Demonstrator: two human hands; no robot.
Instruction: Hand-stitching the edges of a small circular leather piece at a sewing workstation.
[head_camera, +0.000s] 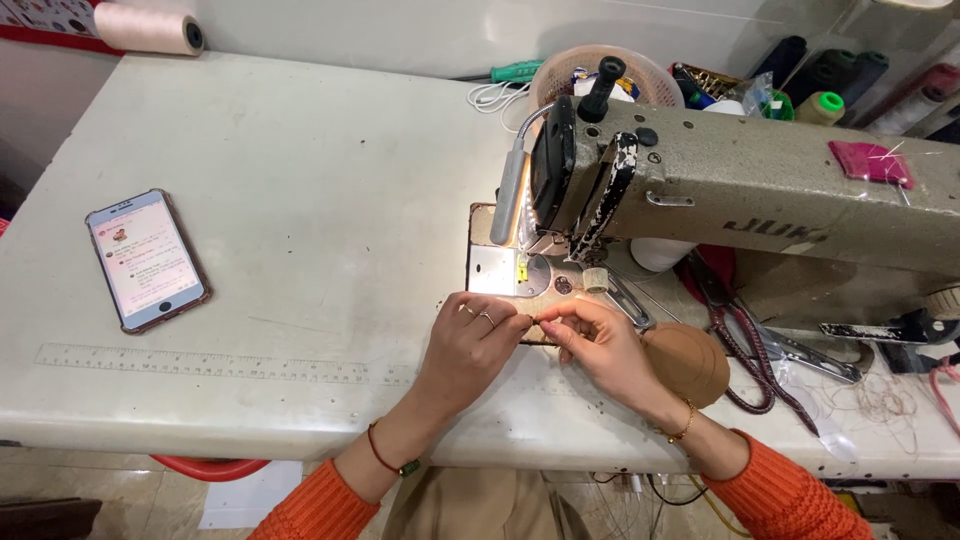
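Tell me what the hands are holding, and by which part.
Both hands pinch something very thin between their fingertips, probably thread; too small to tell which part.

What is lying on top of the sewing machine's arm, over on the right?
A small pink pincushion-like pad lies on the sewing machine, with pale threads or pins on it. What is under the pad cannot be seen, since it covers that patch.

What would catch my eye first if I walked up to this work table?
Most likely the big grey-green sewing machine at the right, its small lamp glowing on the metal plate. Just in front of it, the left hand and right hand meet fingertip to fingertip, pinching something too small to make out. Far left on the pale table lies a smartphone with its screen lit.
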